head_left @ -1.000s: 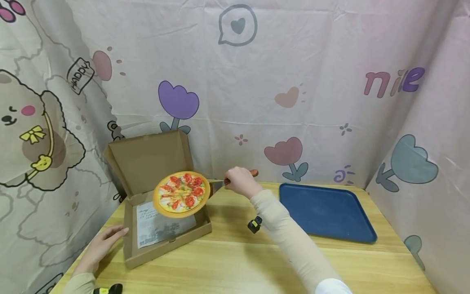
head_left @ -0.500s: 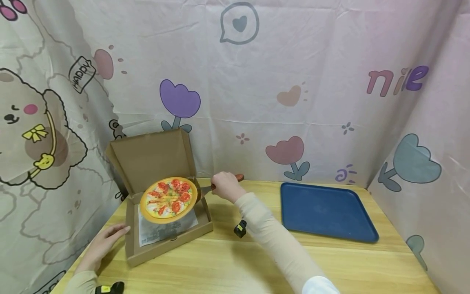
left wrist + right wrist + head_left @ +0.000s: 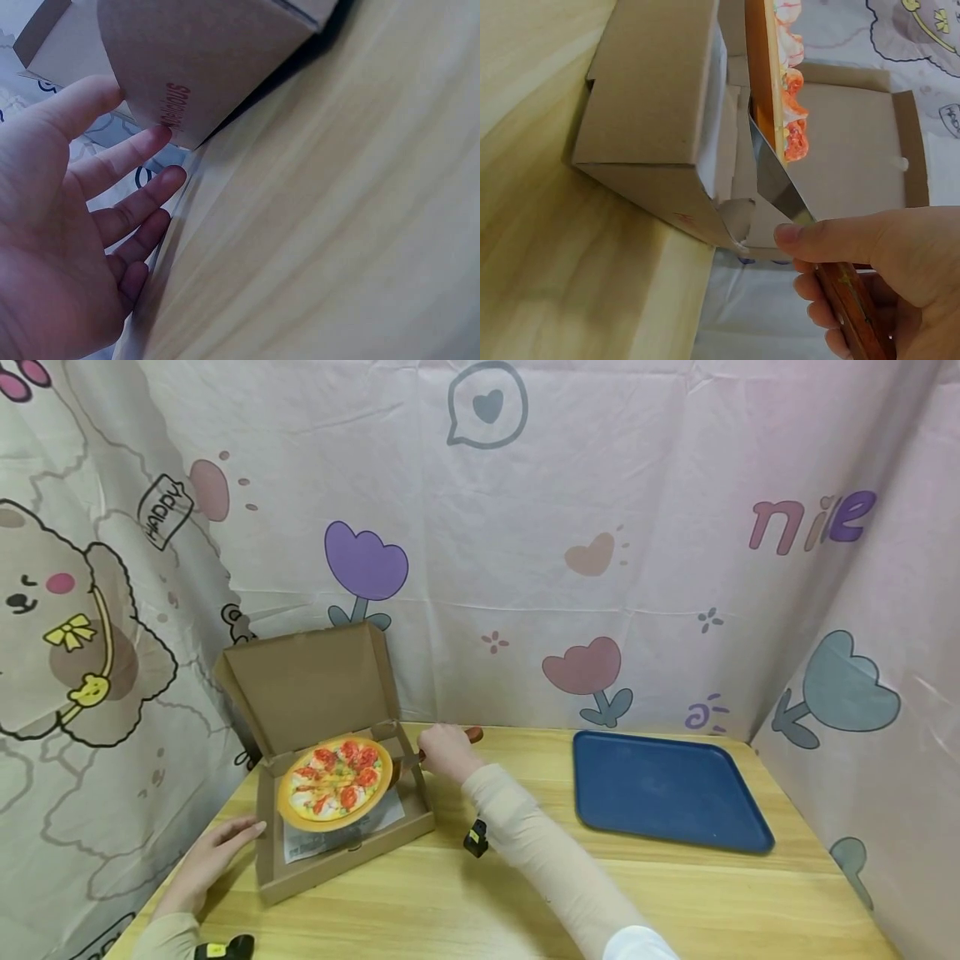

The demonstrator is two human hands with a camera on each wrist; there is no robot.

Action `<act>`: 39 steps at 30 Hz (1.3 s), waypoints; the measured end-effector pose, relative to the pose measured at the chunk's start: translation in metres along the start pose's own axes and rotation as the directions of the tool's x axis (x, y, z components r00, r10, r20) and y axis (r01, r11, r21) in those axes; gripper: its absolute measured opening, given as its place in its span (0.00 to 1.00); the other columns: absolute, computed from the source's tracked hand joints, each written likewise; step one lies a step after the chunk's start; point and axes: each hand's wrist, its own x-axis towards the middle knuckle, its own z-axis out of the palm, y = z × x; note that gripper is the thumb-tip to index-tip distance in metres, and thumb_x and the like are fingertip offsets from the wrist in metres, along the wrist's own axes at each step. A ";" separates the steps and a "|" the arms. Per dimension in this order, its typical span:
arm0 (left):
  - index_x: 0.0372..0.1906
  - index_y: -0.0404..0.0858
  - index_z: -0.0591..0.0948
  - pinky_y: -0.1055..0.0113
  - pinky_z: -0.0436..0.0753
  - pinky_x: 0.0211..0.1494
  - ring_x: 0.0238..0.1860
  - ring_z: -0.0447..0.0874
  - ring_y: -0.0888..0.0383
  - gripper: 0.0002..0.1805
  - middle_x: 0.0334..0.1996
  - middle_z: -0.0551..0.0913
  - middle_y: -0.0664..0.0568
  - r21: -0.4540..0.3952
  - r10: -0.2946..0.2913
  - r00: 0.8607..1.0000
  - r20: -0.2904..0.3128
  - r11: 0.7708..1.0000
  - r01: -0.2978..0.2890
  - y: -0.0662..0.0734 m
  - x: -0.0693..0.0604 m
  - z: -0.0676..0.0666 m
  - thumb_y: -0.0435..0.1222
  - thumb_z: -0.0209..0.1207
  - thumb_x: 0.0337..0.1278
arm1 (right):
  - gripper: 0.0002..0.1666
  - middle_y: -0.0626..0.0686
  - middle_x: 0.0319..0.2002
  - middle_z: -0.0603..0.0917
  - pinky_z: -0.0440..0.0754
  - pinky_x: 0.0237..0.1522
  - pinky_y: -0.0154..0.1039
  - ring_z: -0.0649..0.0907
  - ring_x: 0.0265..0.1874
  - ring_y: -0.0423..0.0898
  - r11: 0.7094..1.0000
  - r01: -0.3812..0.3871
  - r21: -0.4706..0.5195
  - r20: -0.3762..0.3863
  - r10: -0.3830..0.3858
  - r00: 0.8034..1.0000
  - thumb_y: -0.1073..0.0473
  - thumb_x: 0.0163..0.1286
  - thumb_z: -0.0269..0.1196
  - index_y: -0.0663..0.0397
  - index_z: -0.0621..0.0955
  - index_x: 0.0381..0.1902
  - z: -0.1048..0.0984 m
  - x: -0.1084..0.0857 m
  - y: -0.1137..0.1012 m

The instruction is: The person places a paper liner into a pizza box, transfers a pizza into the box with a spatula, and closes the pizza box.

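Observation:
My right hand (image 3: 447,752) grips the brown wooden handle of a metal pizza server (image 3: 781,182). On its blade rides a round pizza (image 3: 335,783) with red toppings, tilted over the open cardboard pizza box (image 3: 345,860). In the right wrist view, the pizza's edge shows above the box wall, apart from it; whether its far side touches the box, I cannot tell. At the box's left side, my left hand (image 3: 82,202) has its fingers loosely extended, and its fingertips touch the outer wall. A printed paper (image 3: 390,814) lines the box floor, partly hidden by the pizza.
A blue tray (image 3: 667,789) lies on the right part of the wooden table (image 3: 450,893). The box's raised lid (image 3: 315,689) leans back near the patterned curtain (image 3: 480,527) that hangs behind and around the table.
My right hand has moved left and down with the server, bringing the pizza from the box's right part lower and further over its middle. My left hand stays against the box.

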 end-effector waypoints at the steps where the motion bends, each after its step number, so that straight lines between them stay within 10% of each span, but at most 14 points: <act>1: 0.74 0.28 0.52 0.36 0.59 0.69 0.72 0.51 0.32 0.49 0.74 0.51 0.29 -0.002 0.000 1.000 0.000 1.000 0.000 0.000 0.000 0.000 0.62 0.46 0.67 | 0.04 0.42 0.25 0.87 0.83 0.31 0.37 0.84 0.27 0.40 1.000 -0.001 -0.005 0.002 0.001 1.000 0.57 0.54 0.71 0.44 0.85 0.23 0.001 0.000 -0.001; 39: 0.75 0.28 0.52 0.37 0.60 0.69 0.72 0.51 0.32 0.49 0.74 0.51 0.29 -0.019 -0.002 1.000 -0.007 1.000 0.002 0.000 -0.003 0.000 0.62 0.47 0.67 | 0.05 0.46 0.30 0.88 0.84 0.23 0.41 0.85 0.27 0.45 0.996 -0.066 -0.063 0.078 0.071 0.994 0.58 0.65 0.65 0.45 0.86 0.29 0.026 0.011 -0.025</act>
